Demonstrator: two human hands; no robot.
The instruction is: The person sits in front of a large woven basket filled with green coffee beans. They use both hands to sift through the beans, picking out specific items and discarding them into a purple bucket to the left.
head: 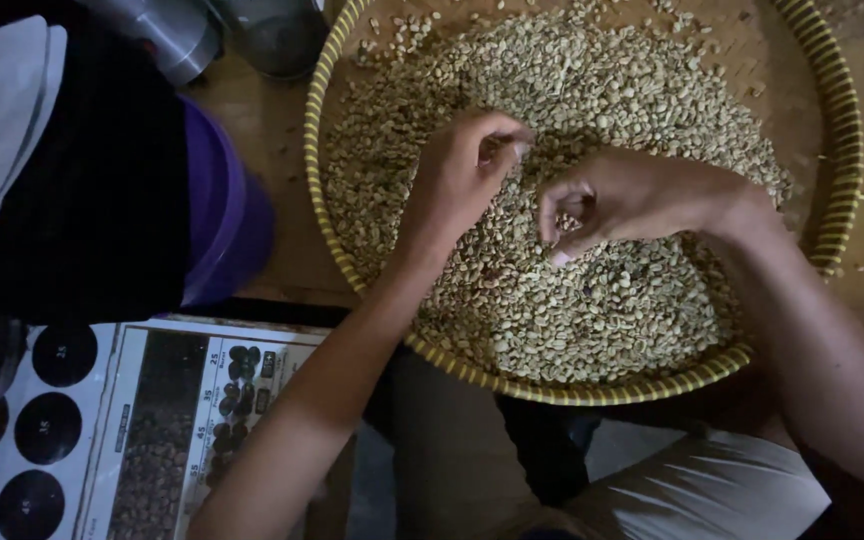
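Both hands work mid-frame over pale green beans [592, 300] heaped in the round woven tray [842, 130]. Left hand [462, 170] pinches fingertips together above the pile; right hand [602, 205] curls loosely, cupping a few beans. Purple tub [222, 220] sits at left.

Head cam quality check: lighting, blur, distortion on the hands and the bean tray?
Head view: dim, warm light, brightest on the beans in the woven tray; the left side falls into near-black shadow around the purple container. Left hand and right hand are slightly soft. No glare. Wide-angle curvature bends the tray rim and the printed chart.
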